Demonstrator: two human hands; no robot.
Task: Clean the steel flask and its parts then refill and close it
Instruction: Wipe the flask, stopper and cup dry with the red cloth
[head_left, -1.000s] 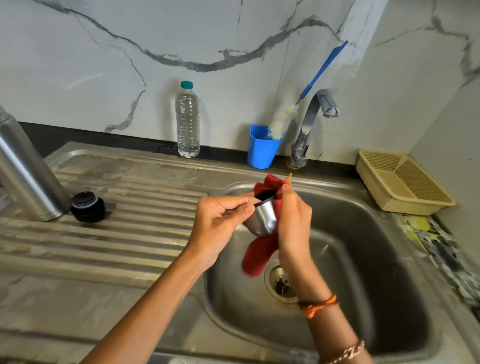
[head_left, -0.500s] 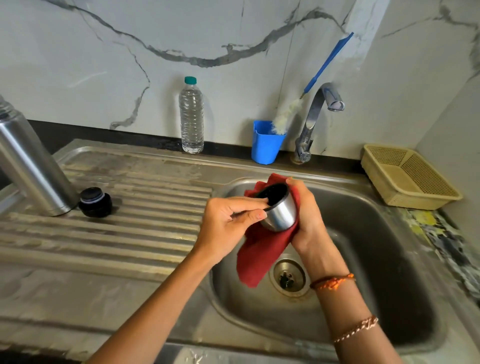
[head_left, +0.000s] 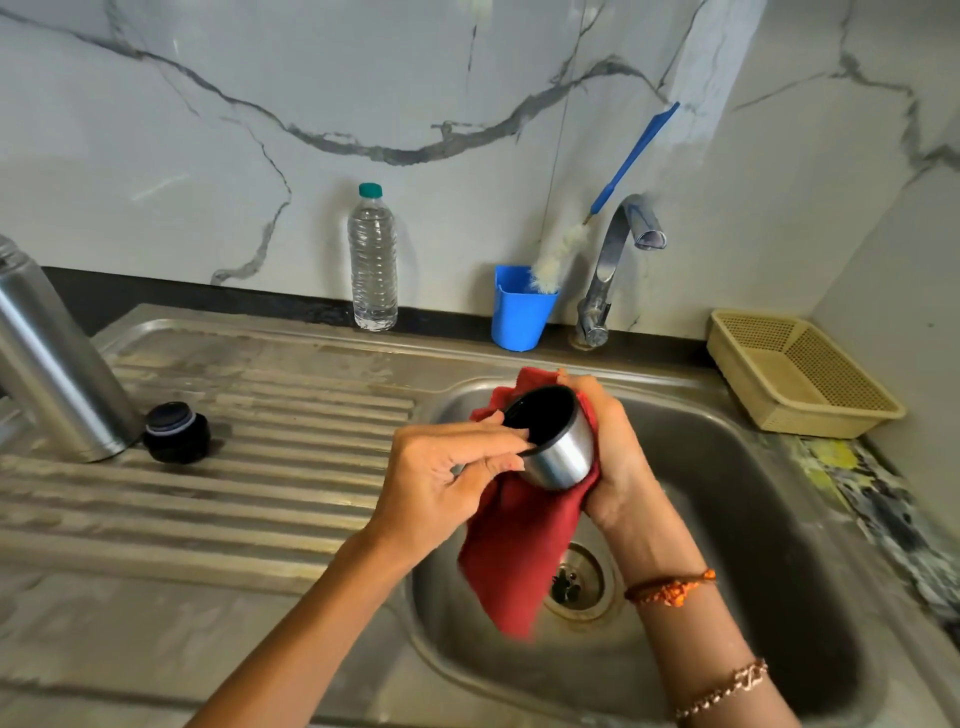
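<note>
Wiping steel flask cup (head_left: 558, 447) over sink (head_left: 769, 499): left hand (head_left: 441, 480) pinches rim, right hand (head_left: 613, 457) grips red cloth (head_left: 519, 551) around it; flask body (head_left: 57, 364) on drainboard; next, likely stopper (head_left: 176, 432).

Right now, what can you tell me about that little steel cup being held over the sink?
The steel cup is small and round, with a brushed metal outside, a dark inside and a dark rim. It is tilted, its mouth facing up and to the left, above the sink. The left hand pinches its rim; the right hand cradles it from behind through a red cloth that hangs below.
</note>
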